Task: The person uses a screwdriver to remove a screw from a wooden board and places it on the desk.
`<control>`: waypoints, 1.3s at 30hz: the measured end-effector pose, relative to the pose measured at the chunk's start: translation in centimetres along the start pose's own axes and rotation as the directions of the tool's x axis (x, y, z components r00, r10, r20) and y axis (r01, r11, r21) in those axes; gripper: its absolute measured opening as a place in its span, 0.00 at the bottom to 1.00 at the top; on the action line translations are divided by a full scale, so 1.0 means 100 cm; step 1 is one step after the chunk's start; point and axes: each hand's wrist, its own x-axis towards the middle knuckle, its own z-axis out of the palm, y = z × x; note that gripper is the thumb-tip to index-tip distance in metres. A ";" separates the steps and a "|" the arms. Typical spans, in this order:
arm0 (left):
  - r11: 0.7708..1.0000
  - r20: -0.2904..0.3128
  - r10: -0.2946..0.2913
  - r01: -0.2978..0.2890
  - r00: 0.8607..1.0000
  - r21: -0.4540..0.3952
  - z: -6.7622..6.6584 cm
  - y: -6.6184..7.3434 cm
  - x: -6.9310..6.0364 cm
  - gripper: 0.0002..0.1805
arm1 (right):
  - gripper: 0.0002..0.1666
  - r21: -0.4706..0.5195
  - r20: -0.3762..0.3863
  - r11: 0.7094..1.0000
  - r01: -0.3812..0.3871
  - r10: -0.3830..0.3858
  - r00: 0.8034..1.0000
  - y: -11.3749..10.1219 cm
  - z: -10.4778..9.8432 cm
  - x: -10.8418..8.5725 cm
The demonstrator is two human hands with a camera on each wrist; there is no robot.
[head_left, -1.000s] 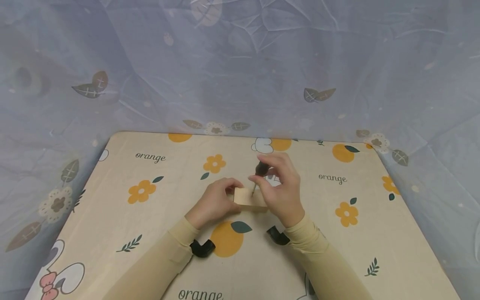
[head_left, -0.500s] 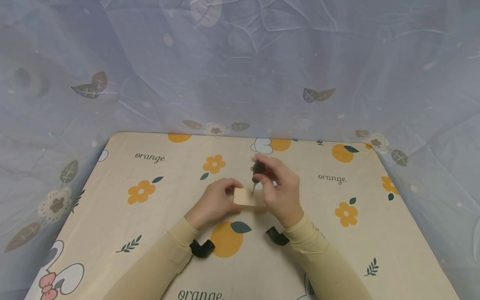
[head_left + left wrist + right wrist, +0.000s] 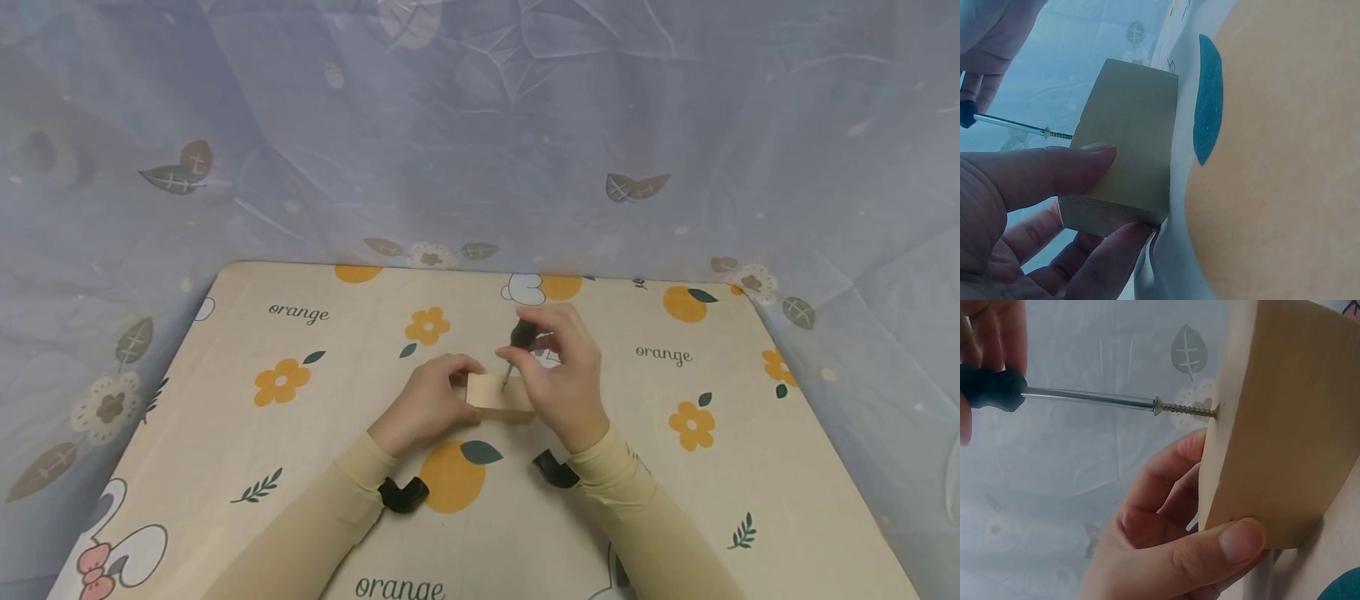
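Observation:
A pale wooden block (image 3: 491,393) lies on the table, and my left hand (image 3: 431,400) grips its left end, thumb on the near face. In the right wrist view a brass-coloured screw (image 3: 1188,410) stands with its point in the block's top face, most of its thread exposed. The tip of a screwdriver (image 3: 1091,397) meets the screw's head, in line with it. My right hand (image 3: 562,375) holds the screwdriver's dark handle (image 3: 524,334) between thumb and fingers above the block. The block's right end is hidden behind the right hand in the head view.
A cream tablecloth (image 3: 330,433) printed with oranges, flowers and words covers the table. Behind it hangs a bluish-grey patterned sheet (image 3: 480,150). One black wrist fitting (image 3: 403,495) sits by the left sleeve, another black fitting (image 3: 556,469) by the right.
My right fingers shifted left around the screwdriver handle half a second ago and are now back near their earlier pose. The left hand and block have stayed in place.

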 end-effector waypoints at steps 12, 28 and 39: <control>1.000 0.001 0.009 -0.009 1.000 -0.004 0.000 -0.001 0.001 0.30 | 0.29 0.050 0.052 0.999 -0.015 0.013 0.999 -0.004 0.001 -0.001; 1.000 -0.007 0.011 -0.011 1.000 0.012 0.000 -0.002 0.001 0.30 | 0.30 -0.031 0.038 0.999 0.016 -0.015 0.999 -0.002 -0.001 0.000; 1.000 -0.011 0.022 -0.022 1.000 0.016 0.001 -0.003 0.002 0.31 | 0.28 -0.035 0.059 0.999 0.008 -0.006 0.998 -0.007 -0.001 0.001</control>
